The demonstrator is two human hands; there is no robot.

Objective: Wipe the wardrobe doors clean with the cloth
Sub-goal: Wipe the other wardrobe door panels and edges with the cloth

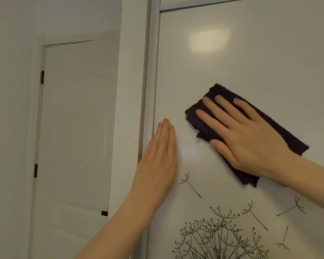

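Observation:
The glossy white wardrobe door (251, 58) fills the right side of the view, printed with dark dandelion drawings low down. A folded dark purple cloth (211, 101) lies flat against the door under my right hand (247, 139), whose fingers are spread and pressing the cloth onto the panel. My left hand (157, 161) rests flat on the door near its left edge, fingers together and pointing up, holding nothing. It sits just left of and below the cloth, apart from it.
A silver metal frame strip (150, 81) runs down the wardrobe door's left edge, with a white post (131, 90) beside it. Farther left stands a closed white room door (75, 128) with dark hinges. A light reflection glows high on the panel.

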